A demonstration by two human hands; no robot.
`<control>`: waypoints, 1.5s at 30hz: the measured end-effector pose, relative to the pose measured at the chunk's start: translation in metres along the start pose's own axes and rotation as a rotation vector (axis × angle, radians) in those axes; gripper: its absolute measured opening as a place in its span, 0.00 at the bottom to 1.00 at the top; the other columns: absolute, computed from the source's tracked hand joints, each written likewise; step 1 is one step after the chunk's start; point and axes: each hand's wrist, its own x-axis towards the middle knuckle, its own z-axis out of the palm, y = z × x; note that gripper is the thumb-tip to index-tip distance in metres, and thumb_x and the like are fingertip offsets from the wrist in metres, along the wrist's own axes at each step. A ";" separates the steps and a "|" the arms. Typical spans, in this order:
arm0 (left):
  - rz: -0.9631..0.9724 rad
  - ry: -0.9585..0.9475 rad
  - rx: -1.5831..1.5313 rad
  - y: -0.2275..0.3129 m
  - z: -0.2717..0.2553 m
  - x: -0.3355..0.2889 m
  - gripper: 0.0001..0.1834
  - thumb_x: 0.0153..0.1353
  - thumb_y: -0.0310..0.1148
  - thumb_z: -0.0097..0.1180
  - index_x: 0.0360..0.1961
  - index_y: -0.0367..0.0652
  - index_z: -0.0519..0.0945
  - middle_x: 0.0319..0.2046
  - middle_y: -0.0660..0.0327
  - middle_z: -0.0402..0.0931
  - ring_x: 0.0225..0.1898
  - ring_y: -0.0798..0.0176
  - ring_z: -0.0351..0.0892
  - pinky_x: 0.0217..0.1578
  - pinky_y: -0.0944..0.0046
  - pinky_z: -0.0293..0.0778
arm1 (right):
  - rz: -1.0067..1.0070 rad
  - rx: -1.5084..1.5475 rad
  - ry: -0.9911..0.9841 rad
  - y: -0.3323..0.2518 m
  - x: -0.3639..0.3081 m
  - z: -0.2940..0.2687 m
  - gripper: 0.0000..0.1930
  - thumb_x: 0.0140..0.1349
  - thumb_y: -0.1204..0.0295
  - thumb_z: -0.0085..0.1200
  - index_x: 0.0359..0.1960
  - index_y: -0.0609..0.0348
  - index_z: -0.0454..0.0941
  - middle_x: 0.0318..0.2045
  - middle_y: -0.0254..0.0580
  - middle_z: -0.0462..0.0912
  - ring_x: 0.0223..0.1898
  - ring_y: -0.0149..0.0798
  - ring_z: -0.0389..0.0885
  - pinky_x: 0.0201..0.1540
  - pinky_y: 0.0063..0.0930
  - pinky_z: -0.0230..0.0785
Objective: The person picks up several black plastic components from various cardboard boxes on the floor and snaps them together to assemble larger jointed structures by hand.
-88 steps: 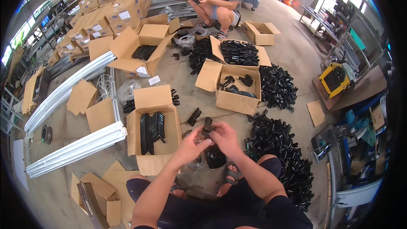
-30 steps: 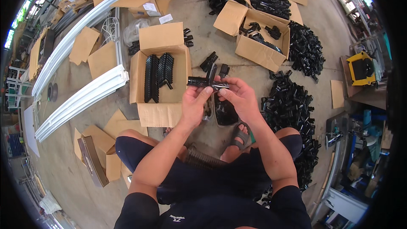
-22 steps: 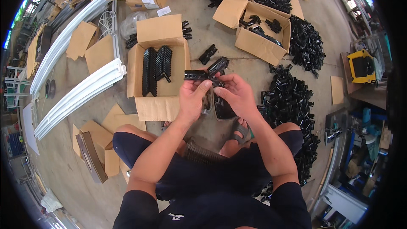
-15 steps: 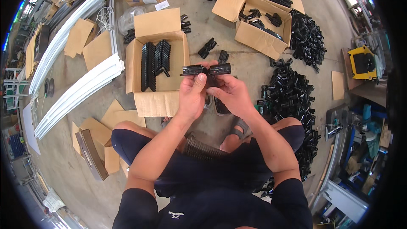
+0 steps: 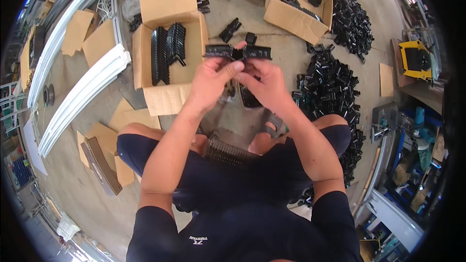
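Observation:
Between both hands I hold a glossy black channel-shaped bracket [image 5: 218,51] level in front of me, its two arms reaching out left and right. My left hand [image 5: 216,73] is closed on its left arm, the thumb near the middle. Closed on the right arm is my right hand [image 5: 264,75], its thumb meeting the left one. Fingers cover the joint, so I cannot tell whether it is one piece or two. Left of my hands, an open cardboard box [image 5: 196,43] holds neat rows of nested black brackets [image 5: 165,48]. A loose black bracket [image 5: 230,29] lies on the floor beyond.
A large heap of black brackets [image 5: 327,82] lies to my right, with another pile [image 5: 352,24] farther back. A second open box [image 5: 296,22] stands at the far right. Long white rails [image 5: 82,102] lie at the left. A brown coil [image 5: 223,149] sits between my legs.
My hands have lifted the bracket slightly farther away, and it now lies straighter across. The view has shifted a little, so the boxes appear higher and further left.

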 end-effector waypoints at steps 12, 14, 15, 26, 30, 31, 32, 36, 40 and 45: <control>0.038 -0.091 0.593 0.022 -0.014 -0.006 0.14 0.69 0.33 0.58 0.50 0.34 0.80 0.41 0.60 0.84 0.40 0.70 0.81 0.37 0.68 0.77 | -0.132 0.247 0.015 -0.010 0.005 -0.012 0.18 0.65 0.76 0.62 0.57 0.63 0.78 0.50 0.38 0.80 0.49 0.31 0.79 0.53 0.24 0.72; 0.026 -0.089 0.600 0.012 -0.016 -0.006 0.17 0.68 0.33 0.60 0.53 0.35 0.77 0.39 0.61 0.83 0.37 0.72 0.79 0.35 0.69 0.76 | -0.166 -0.092 0.030 -0.006 0.006 -0.011 0.15 0.67 0.72 0.61 0.54 0.61 0.81 0.46 0.38 0.80 0.45 0.30 0.79 0.48 0.23 0.73; 0.057 -0.079 0.595 0.010 -0.017 -0.006 0.19 0.67 0.33 0.61 0.55 0.35 0.75 0.39 0.61 0.83 0.36 0.72 0.79 0.35 0.69 0.76 | -0.134 -0.105 0.018 -0.005 0.008 -0.010 0.15 0.67 0.70 0.61 0.53 0.61 0.81 0.45 0.38 0.80 0.44 0.29 0.79 0.46 0.23 0.73; 0.072 0.045 0.443 0.017 0.002 -0.025 0.34 0.59 0.27 0.67 0.63 0.33 0.64 0.44 0.48 0.84 0.45 0.62 0.84 0.46 0.66 0.78 | 0.068 0.182 0.052 0.005 -0.008 -0.001 0.15 0.71 0.67 0.57 0.52 0.65 0.79 0.35 0.32 0.80 0.33 0.24 0.76 0.35 0.19 0.71; 0.086 0.126 0.421 0.031 -0.007 -0.027 0.36 0.58 0.24 0.67 0.64 0.32 0.62 0.43 0.50 0.85 0.43 0.65 0.84 0.46 0.68 0.78 | 0.069 0.371 0.012 0.007 0.006 0.002 0.18 0.73 0.63 0.54 0.54 0.66 0.78 0.35 0.33 0.82 0.34 0.25 0.77 0.40 0.22 0.72; 0.102 0.144 0.407 0.028 -0.012 -0.026 0.36 0.58 0.24 0.67 0.64 0.32 0.62 0.44 0.49 0.85 0.44 0.65 0.84 0.46 0.68 0.78 | 0.113 0.432 0.011 0.016 0.016 -0.004 0.19 0.73 0.62 0.53 0.54 0.66 0.78 0.35 0.33 0.82 0.34 0.26 0.78 0.41 0.23 0.72; 0.112 0.196 0.444 0.025 -0.018 -0.024 0.36 0.57 0.25 0.68 0.64 0.34 0.63 0.44 0.50 0.85 0.42 0.66 0.84 0.44 0.68 0.78 | 0.156 0.492 0.009 0.028 0.029 -0.010 0.19 0.74 0.61 0.52 0.53 0.66 0.78 0.35 0.32 0.82 0.34 0.26 0.78 0.42 0.24 0.72; 0.173 0.328 0.644 0.002 -0.036 -0.007 0.37 0.54 0.28 0.70 0.64 0.40 0.66 0.43 0.51 0.86 0.34 0.67 0.84 0.38 0.68 0.78 | 0.202 -0.691 -0.047 0.155 0.048 -0.015 0.17 0.64 0.60 0.59 0.44 0.60 0.85 0.39 0.54 0.85 0.35 0.51 0.85 0.42 0.39 0.78; 0.194 0.352 0.815 -0.014 -0.038 0.006 0.35 0.55 0.30 0.71 0.63 0.43 0.69 0.44 0.49 0.86 0.31 0.65 0.84 0.35 0.67 0.78 | 0.170 -1.093 -0.257 0.241 0.016 0.019 0.10 0.60 0.66 0.56 0.36 0.60 0.84 0.38 0.53 0.84 0.40 0.54 0.85 0.46 0.44 0.79; 0.187 0.325 0.857 -0.041 -0.063 0.000 0.37 0.55 0.30 0.71 0.65 0.48 0.67 0.45 0.50 0.86 0.31 0.62 0.85 0.35 0.64 0.79 | 0.039 -1.241 -0.283 0.291 -0.007 0.048 0.09 0.62 0.70 0.50 0.39 0.58 0.81 0.42 0.51 0.83 0.47 0.49 0.82 0.45 0.39 0.80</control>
